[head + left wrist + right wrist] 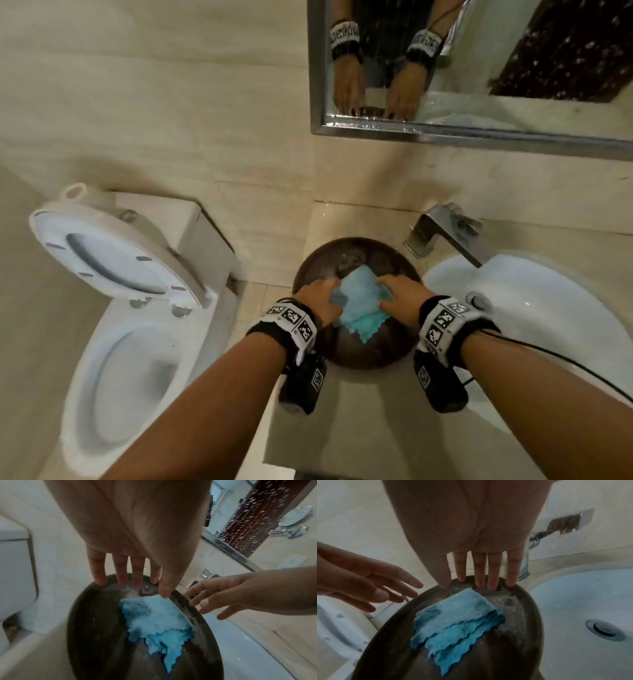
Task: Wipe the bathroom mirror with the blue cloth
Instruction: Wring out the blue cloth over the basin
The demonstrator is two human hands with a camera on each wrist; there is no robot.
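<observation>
You've got both hands spread wide, left hand & right hand flanking the folded blue cloth in the dark bowl on the surface, prob. to lift it toward the mirror w/ nothing gripped yet.

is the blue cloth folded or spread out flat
Folded. The blue cloth lies in the dark bowl with several scalloped edges stacked in layers at its near end.

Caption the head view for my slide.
Both hands, left hand and right hand, reach open for the folded blue cloth in a dark bowl below the spattered mirror.
</observation>
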